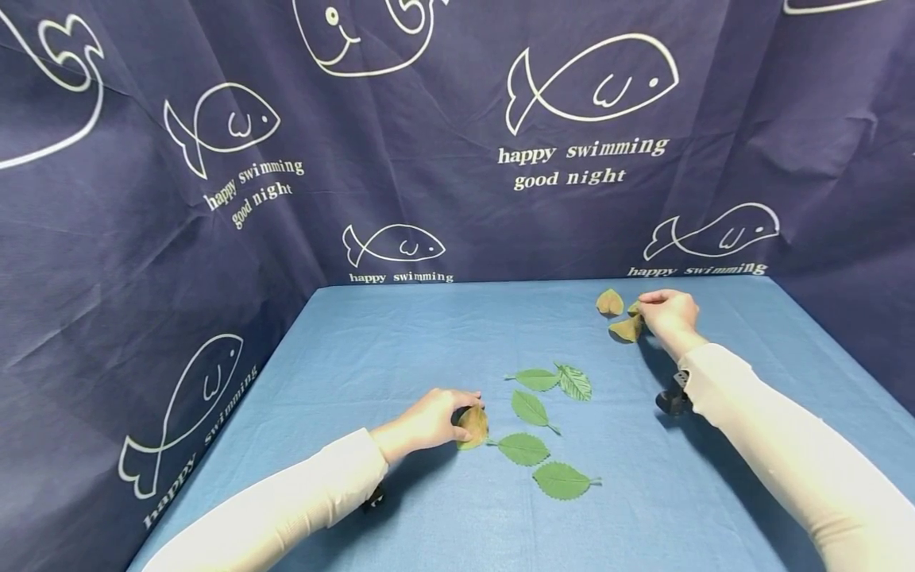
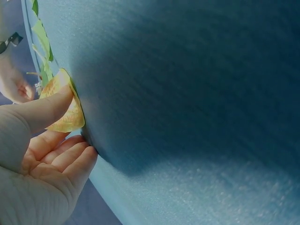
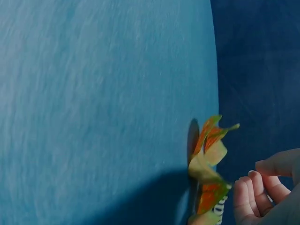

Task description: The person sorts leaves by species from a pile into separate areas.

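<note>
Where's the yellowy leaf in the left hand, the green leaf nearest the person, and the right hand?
Yellowy leaf (image 1: 475, 421): head view, on its uncovered middle.
Nearest green leaf (image 1: 561, 481): head view, middle of its blade.
Right hand (image 1: 670, 314): head view, on its back.

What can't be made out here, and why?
Head: small yellow-green leaf, part hidden by bare right hand.
Left wrist: rounded yellow leaf, part covered by bare left hand.
Left wrist: flat green leaves, uncountable because overlapping.
Right wrist: right hand, cut off by picture's right edge.
</note>
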`<state>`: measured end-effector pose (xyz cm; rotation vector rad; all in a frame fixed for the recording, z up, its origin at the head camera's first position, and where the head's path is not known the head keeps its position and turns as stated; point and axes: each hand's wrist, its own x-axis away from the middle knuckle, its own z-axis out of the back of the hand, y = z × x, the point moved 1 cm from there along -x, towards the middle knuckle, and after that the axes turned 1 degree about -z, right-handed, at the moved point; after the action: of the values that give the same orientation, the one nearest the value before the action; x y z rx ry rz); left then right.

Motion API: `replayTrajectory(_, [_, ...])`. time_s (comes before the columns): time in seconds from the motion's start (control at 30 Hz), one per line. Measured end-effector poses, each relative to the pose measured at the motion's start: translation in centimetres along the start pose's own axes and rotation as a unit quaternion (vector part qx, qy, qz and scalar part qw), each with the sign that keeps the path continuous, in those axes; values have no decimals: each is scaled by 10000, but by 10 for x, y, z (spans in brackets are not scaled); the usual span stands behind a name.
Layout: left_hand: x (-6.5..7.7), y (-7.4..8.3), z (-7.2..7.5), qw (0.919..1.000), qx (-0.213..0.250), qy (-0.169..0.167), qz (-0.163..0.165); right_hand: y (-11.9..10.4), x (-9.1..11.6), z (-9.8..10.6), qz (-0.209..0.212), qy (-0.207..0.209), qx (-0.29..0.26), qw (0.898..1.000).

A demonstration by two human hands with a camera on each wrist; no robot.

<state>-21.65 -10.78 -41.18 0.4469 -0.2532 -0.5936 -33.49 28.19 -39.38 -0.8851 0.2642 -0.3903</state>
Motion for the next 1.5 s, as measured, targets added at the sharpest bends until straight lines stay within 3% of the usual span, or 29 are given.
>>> replayTrajectory(0.37, [0,-1,0,10000,-21,30,12,-19,12,-9,249,-565,53,9981])
replayTrajectory(0.67, [1,1,0,10000,-46,22,23,-25,20,-19,333,-985,-344,9940])
replayTrajectory(1.0, [1,0,0,9998,-140,52,-110,-33,30,-32,696,-1385,-839,9843])
replayTrajectory(1.5, [0,-1,-1,9998,-87,148,-143,-43,49,-43,950,-1931,-462,9755])
